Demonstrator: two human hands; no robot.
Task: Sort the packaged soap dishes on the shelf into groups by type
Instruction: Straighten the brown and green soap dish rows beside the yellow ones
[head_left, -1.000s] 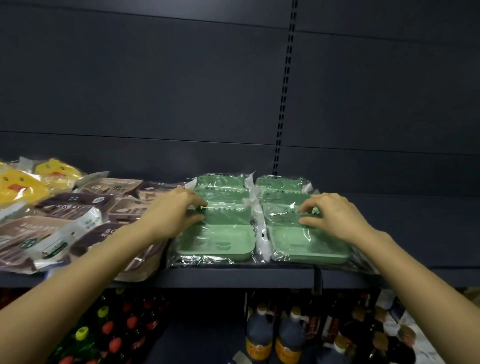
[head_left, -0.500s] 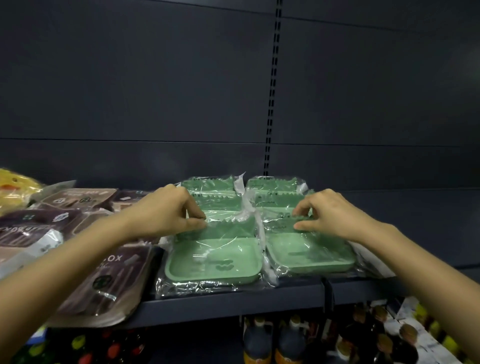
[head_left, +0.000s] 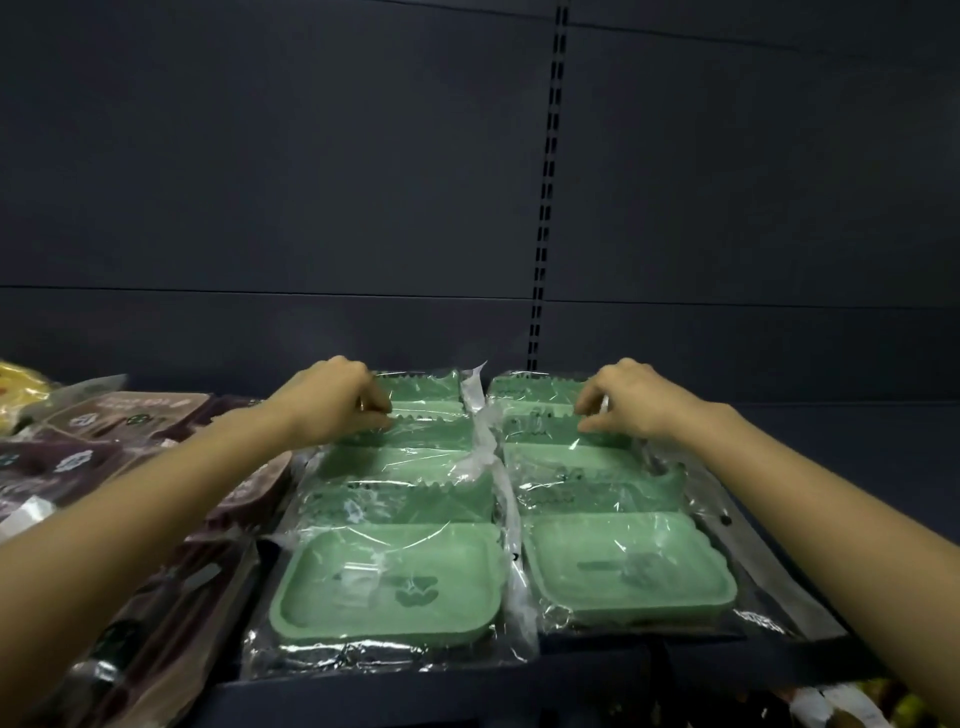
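Two rows of green soap dishes in clear wrap lie on the dark shelf (head_left: 415, 691): a left row (head_left: 389, 582) and a right row (head_left: 628, 566), each overlapping front to back. My left hand (head_left: 332, 400) pinches the wrapped edge of a green dish far back in the left row. My right hand (head_left: 628, 400) pinches a green dish far back in the right row. Brown packaged soap dishes (head_left: 130, 421) lie in a group to the left. A yellow duck-style package (head_left: 15, 384) shows at the far left edge.
The dark back panel (head_left: 363, 208) with a slotted upright (head_left: 545, 208) rises right behind the dishes. Bare shelf (head_left: 857, 447) stretches to the right of the green rows. Items on a lower shelf (head_left: 841, 701) peek out at bottom right.
Both hands have reached further back along the green rows, from the middle dishes to the rear ones. The view has come closer and shifted right.
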